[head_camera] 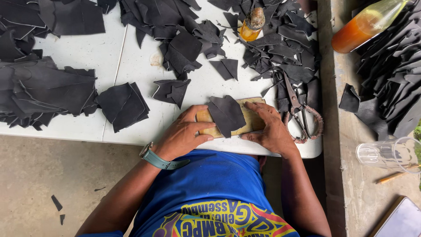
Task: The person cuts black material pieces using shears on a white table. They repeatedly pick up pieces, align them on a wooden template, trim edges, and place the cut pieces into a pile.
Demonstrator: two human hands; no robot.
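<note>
**Positioning a leather piece on a template**

A dark leather piece lies across a tan rectangular template at the white surface's near edge. Left hand and right hand press flat, fingers extended, gripping nothing. Judged step: alignment; next calls for the scissors just right. Offcuts surround.

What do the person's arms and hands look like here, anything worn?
Both arms are bare from the short blue sleeves down; no gloves on either hand. The left hand has a wristwatch with a teal strap and a round metal case at the wrist. The right hand and its wrist carry nothing; no rings can be made out.
</note>
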